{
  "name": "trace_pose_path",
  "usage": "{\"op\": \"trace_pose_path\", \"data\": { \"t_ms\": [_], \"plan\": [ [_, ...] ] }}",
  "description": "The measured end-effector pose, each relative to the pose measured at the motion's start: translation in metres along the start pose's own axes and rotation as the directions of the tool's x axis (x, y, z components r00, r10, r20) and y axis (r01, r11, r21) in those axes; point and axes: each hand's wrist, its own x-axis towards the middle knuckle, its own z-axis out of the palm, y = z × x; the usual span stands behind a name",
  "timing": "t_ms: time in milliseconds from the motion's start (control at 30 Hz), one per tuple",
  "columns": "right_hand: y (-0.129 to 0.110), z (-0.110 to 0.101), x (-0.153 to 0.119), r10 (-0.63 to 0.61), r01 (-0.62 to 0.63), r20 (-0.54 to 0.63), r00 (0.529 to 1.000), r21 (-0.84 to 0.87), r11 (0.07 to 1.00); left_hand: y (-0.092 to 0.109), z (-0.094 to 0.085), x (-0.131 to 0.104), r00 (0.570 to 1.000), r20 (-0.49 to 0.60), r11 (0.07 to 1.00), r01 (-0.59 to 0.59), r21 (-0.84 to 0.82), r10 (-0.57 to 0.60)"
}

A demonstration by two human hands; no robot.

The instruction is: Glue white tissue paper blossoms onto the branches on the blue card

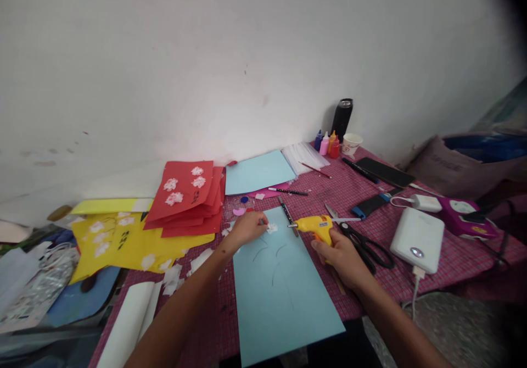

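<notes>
A light blue sheet (284, 307) with thin dark curved lines lies in front of me on the checked tablecloth. Near its top edge sits a small white paper flower (272, 228). My left hand (249, 227) rests beside the flower with its fingers pinched together; whatever is between the fingertips is too small to name. To the right, my right hand (340, 254) is wrapped round the handle of a yellow glue gun (315, 224). The gun's nozzle points left, a short way from the flower, and a clear glue stick sticks out of its back.
Red sheets with flowers (185, 192) and yellow paper (135, 241) lie left. Right are black scissors (366, 247), a box cutter (373, 204), a white power bank (418, 240) and a phone (385, 171). Paint bottles (324, 144), a paper cup (351, 144) and a black flask (342, 118) stand behind.
</notes>
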Motion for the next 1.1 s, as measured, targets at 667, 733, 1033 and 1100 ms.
{"op": "trace_pose_path", "data": {
  "t_ms": [667, 733, 1033, 1100],
  "plan": [
    [0.006, -0.001, 0.002, -0.018, 0.018, -0.001, 1.0, -0.004, 1.0, 0.002, -0.014, -0.007, 0.997, -0.07, 0.998, 0.011, -0.057, -0.015],
    [0.007, -0.001, 0.003, -0.021, 0.02, -0.004, 1.0, -0.02, 1.0, -0.005, -0.026, -0.018, 0.99, -0.133, 0.991, 0.017, -0.136, -0.035],
    [0.021, -0.002, 0.01, -0.055, 0.053, 0.035, 0.998, 0.064, 0.997, -0.027, -0.032, -0.095, 0.89, -0.382, 0.91, 0.078, -0.408, -0.248],
    [0.02, -0.002, 0.011, -0.057, 0.053, 0.041, 0.998, 0.082, 0.995, -0.025, -0.023, -0.098, 0.907, -0.361, 0.911, 0.054, -0.408, -0.216]
  ]
}}
